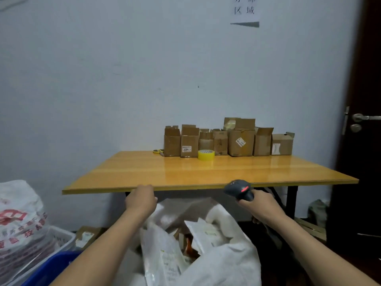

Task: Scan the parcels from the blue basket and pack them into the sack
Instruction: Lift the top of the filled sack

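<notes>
The scanner (239, 189) is clamped in the right hand (260, 206), the left hand (141, 201) fingers can't be seen, and the floppy parcels (201, 234) are probably best pinched edgewise.

Seven cardboard boxes (241, 142) I think, one yellow tape roll (206, 155), one barcode scanner (239, 188), one blue basket (51, 269), one open white sack (226, 265), one red-printed sack (18, 223) lower left.

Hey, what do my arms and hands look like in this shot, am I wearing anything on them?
Both arms are bare: the left forearm and right forearm show no sleeves down to the frame's bottom edge. The left hand and right hand wear no gloves, and no watch or bracelet shows at either wrist. Rings cannot be judged; the fingers are mostly hidden.
</notes>
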